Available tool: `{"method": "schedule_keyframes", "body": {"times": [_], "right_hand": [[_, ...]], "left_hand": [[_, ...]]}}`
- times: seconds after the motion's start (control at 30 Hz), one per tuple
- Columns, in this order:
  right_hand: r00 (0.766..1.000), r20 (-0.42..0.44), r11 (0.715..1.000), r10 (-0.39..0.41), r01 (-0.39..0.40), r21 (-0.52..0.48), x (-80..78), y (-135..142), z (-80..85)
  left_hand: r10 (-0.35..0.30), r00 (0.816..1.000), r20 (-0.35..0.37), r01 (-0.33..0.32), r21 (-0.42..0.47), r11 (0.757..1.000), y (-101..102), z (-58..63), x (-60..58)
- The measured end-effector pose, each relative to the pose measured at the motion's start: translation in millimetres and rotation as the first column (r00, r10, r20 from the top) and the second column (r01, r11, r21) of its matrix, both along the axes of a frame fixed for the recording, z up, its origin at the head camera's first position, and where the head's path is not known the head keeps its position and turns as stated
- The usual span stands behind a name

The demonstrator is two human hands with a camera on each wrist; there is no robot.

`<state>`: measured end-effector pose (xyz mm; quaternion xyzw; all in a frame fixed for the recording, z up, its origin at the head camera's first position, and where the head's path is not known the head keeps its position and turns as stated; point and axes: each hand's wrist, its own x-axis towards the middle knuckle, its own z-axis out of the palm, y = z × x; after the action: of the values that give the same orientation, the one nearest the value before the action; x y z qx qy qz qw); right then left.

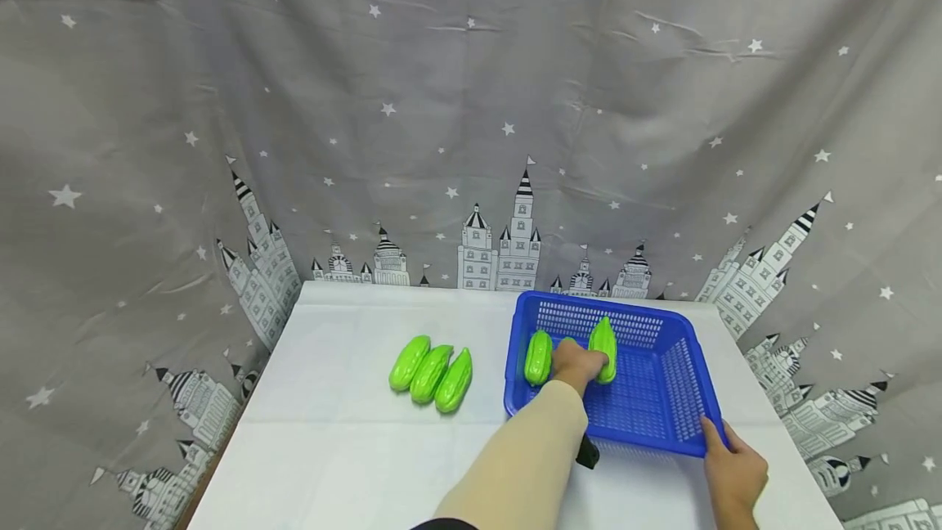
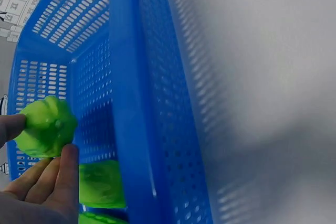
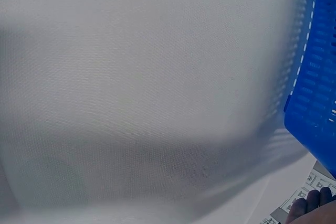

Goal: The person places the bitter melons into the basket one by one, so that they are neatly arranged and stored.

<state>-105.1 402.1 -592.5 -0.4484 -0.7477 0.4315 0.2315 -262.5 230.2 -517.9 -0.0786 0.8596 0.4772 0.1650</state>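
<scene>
In the head view, a blue plastic basket (image 1: 625, 432) with slotted walls stands on the right side of the table. My left hand (image 1: 577, 364) reaches into it and pinches a glossy green bitter melon (image 1: 604, 346), which the left wrist view shows end-on between thumb and fingers. Another bitter melon (image 1: 539, 358) lies at the basket's left side. Between these, a further bitter melon (image 1: 569, 342) is mostly hidden by the hand. My right hand (image 1: 736, 469) grips the basket's near right corner, with the thumb over the rim.
Three more green bitter melons (image 1: 430, 375) lie side by side on the white table (image 1: 331, 432), left of the basket. Behind the table hangs a grey curtain (image 1: 412, 145) printed with stars and castles.
</scene>
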Motion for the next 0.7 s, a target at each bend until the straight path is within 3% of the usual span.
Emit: {"method": "schedule_keyframes", "body": {"times": [0.2,0.3,0.43,0.7], "right_hand": [[1.000,-0.006,1.000,0.021,-0.021,-0.005,-1.9,-2,2.7],[1.000,-0.008,1.000,0.018,-0.018,-0.001,-2.2,-2,3.1],[1.000,-0.010,1.000,0.001,-0.001,-0.001,-1.9,0,2.9],[1.000,0.003,1.000,-0.002,0.002,0.030,-2.7,-1,3.7]], "left_hand": [[-0.019,0.985,0.173,0.009,0.055,0.998,4,-12.5,-0.3],[-0.041,0.977,0.208,0.035,0.031,0.999,4,-22.6,-4.7],[-0.034,0.981,0.190,0.036,-0.006,0.999,3,-30.5,-8.7],[0.011,0.997,0.075,-0.005,-0.078,0.997,5,-31.7,-9.2]]}}
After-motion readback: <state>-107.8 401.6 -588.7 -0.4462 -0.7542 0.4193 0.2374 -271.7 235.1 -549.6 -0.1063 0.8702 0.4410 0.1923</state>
